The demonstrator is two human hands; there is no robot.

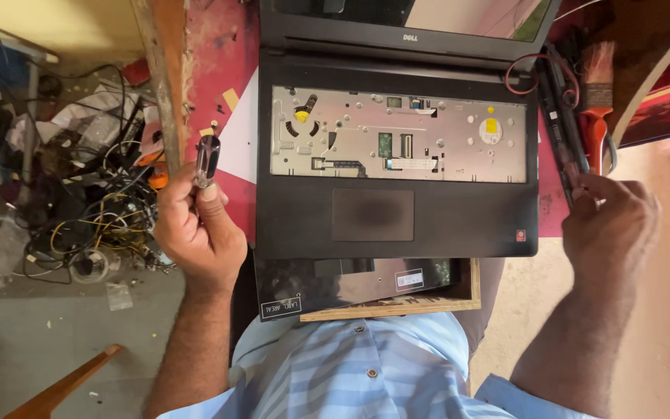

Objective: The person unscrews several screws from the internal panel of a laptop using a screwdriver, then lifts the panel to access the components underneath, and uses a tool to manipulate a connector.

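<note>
A black laptop (397,209) lies open in front of me with its keyboard removed, so the grey metal tray (397,143) with ribbon cables and screw holes shows. My left hand (195,229) is closed around a screwdriver with a clear handle (207,159), held upright just left of the laptop. My right hand (610,221) rests at the laptop's right edge, its fingers touching a long black part (564,116) that lies on the table there.
A red-handled brush (599,93) and a red wire (540,66) lie at the right. A black panel (350,283) and a wooden board (397,306) sit under the laptop's front. Tangled cables and scrap (87,194) cover the floor at the left, beside a wooden post (168,85).
</note>
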